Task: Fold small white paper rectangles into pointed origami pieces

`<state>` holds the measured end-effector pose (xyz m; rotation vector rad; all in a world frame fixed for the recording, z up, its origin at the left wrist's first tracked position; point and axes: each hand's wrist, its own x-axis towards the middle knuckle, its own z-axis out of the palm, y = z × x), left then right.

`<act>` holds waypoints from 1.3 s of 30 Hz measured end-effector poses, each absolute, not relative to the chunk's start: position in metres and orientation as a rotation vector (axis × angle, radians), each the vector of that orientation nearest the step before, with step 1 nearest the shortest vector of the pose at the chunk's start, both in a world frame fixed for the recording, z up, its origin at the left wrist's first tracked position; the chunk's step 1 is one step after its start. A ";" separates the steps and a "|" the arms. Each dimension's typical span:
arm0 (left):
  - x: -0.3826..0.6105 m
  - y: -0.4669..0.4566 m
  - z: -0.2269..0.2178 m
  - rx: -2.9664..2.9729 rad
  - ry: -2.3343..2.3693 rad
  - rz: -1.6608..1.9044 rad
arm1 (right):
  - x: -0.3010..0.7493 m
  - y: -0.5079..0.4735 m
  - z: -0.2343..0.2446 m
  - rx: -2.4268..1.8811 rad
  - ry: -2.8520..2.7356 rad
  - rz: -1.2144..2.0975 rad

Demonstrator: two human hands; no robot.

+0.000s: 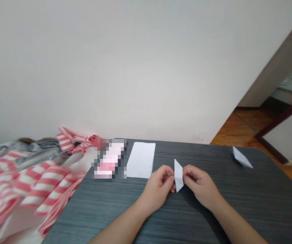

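A small folded piece of white paper [178, 175] with pointed ends is held upright between my two hands, above the dark table. My left hand [161, 184] pinches its left edge between thumb and fingers. On the opposite edge, my right hand [199, 183] grips it in the same kind of pinch. Left of the hands lies a stack of white paper sheets [141, 160], its lower right corner close to my left hand. Another folded white paper piece [242, 158] rests at the right rear of the table.
The dark wood-grain table [115, 210] meets a pale wall [148, 67] at the back. A blurred-out pink and white item [110, 159] lies left of the sheets. Striped red and white cloth [41, 183] is heaped beyond the left edge. Wooden floor [231, 128] shows on the right.
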<state>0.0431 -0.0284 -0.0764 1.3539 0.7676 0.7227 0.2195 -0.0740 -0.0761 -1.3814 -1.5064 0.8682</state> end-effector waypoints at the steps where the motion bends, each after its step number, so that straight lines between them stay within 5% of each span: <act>1: 0.043 -0.029 -0.076 1.360 0.769 0.721 | 0.220 -0.074 -0.076 -1.379 -1.510 0.860; 39: 0.042 -0.028 -0.070 1.426 0.763 0.688 | 0.218 -0.075 -0.067 -1.339 -1.666 0.721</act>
